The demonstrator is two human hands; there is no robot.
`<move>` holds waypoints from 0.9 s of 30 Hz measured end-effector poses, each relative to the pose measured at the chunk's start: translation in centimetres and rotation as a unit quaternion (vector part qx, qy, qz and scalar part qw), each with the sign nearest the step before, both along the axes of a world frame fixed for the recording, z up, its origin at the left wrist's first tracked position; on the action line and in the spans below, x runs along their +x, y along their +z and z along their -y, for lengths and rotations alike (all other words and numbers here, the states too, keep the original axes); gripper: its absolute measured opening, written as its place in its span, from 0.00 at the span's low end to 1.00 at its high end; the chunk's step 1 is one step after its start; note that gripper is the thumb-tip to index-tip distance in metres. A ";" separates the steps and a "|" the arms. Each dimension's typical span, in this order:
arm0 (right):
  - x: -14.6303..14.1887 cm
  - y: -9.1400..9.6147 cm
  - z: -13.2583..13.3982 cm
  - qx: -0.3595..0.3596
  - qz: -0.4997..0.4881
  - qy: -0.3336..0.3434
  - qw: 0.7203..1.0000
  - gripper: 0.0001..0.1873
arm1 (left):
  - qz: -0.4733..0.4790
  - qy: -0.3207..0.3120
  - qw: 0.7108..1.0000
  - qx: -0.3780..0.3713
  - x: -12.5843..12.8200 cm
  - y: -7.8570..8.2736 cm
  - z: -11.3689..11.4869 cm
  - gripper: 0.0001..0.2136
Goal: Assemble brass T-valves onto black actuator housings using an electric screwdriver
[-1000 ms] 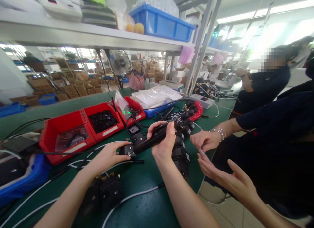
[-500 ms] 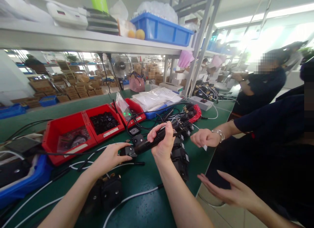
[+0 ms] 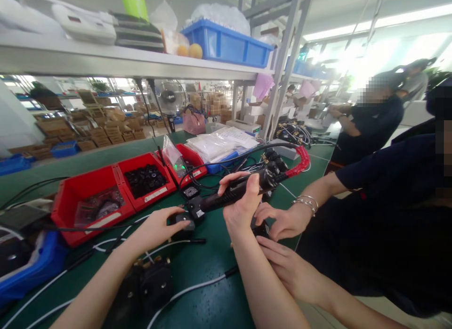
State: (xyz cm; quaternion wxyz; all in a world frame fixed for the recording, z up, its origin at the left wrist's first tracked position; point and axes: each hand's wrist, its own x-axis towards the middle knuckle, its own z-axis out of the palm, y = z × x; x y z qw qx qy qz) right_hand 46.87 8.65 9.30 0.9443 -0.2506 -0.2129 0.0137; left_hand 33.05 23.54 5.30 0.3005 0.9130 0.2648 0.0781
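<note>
My right hand [image 3: 242, 209] is wrapped around a black electric screwdriver [image 3: 226, 195], which lies slanted with its nose low and to the left. A red-wrapped cable [image 3: 300, 161] curves from its rear end. My left hand [image 3: 160, 230] pinches a small black block-shaped part [image 3: 186, 222] between thumb and fingers, just above the green bench. Beside it, at the screwdriver's nose, is another black block [image 3: 196, 208] with a small white label; whether the nose touches it I cannot tell. Below my left hand lie more black block parts [image 3: 155, 282] with brass-coloured fittings.
A co-worker's hands [image 3: 282, 223] work on black parts close by my right wrist. Red bins [image 3: 129, 209] with small parts stand behind my hands. White cables [image 3: 197, 287] cross the green bench [image 3: 212, 263]. A blue tray [image 3: 35, 277] is at left, a shelf [image 3: 106, 60] overhead.
The co-worker's hands have moved left onto black parts beside my right wrist. My screwdriver has shifted slightly right, and its red-wrapped cable arches higher. My left hand keeps its pinch.
</note>
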 end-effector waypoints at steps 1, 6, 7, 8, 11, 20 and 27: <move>0.0 -0.1 -0.1 0.001 0.022 -0.012 1.000 0.22 | 0.007 0.005 1.000 0.004 0.5 0.1 -0.2 0.25; -0.5 -1.3 -0.4 -0.006 0.104 -0.011 0.995 0.18 | 0.035 -0.005 0.999 -0.013 3.4 -0.4 -1.4 0.31; -0.7 -1.5 -0.4 -0.010 0.112 -0.005 0.994 0.18 | 0.034 -0.018 0.999 -0.024 4.0 -0.6 -1.5 0.33; -0.9 -1.7 -0.4 -0.015 0.121 0.000 0.993 0.18 | 0.031 -0.030 0.998 -0.034 4.4 -0.7 -1.7 0.35; -1.3 -2.0 -0.4 -0.035 0.147 0.008 0.988 0.18 | 0.026 -0.057 0.996 -0.058 5.2 -1.1 -1.9 0.33; -1.4 -2.6 -1.0 -0.049 0.173 0.014 0.983 0.18 | 0.028 -0.072 0.991 -0.107 5.4 -1.5 -2.1 0.32; -1.5 -2.8 -1.3 -0.069 0.184 0.003 0.980 0.19 | 0.037 -0.062 0.991 -0.114 5.3 -1.2 -1.9 0.29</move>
